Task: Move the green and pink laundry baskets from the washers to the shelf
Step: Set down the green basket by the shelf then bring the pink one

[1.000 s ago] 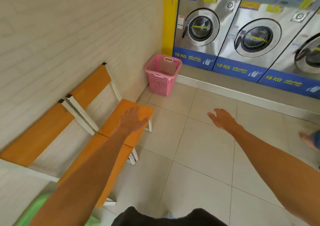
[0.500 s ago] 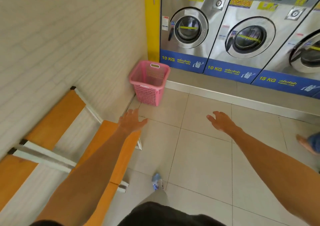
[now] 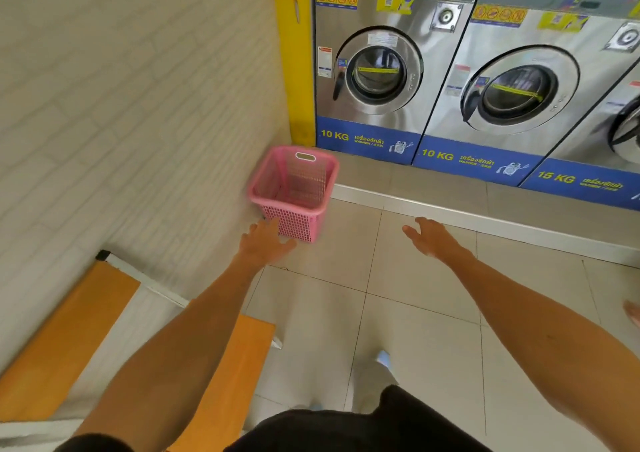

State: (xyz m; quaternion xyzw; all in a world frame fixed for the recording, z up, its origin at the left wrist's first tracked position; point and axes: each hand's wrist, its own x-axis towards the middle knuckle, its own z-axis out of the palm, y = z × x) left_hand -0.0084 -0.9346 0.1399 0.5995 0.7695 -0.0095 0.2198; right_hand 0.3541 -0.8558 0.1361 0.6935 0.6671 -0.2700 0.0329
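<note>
A pink laundry basket (image 3: 294, 188) stands empty and upright on the tiled floor, in the corner between the wall and the leftmost washer (image 3: 374, 71). My left hand (image 3: 265, 240) is stretched out with fingers apart, its fingertips overlapping the basket's lower front in the view; contact is unclear. My right hand (image 3: 431, 238) is open too, held in the air to the right of the basket and apart from it. No green basket is in view.
An orange bench (image 3: 62, 334) with a white frame runs along the left wall. A raised tiled step (image 3: 485, 209) carries a row of steel washers (image 3: 519, 88). A yellow pillar (image 3: 294, 53) fills the corner. Another person's foot (image 3: 633, 313) shows at the right edge.
I have walked toward the corner, so the pink basket is much closer. Both open hands have come forward toward it. The green basket seen at bottom left one second ago has left view.
</note>
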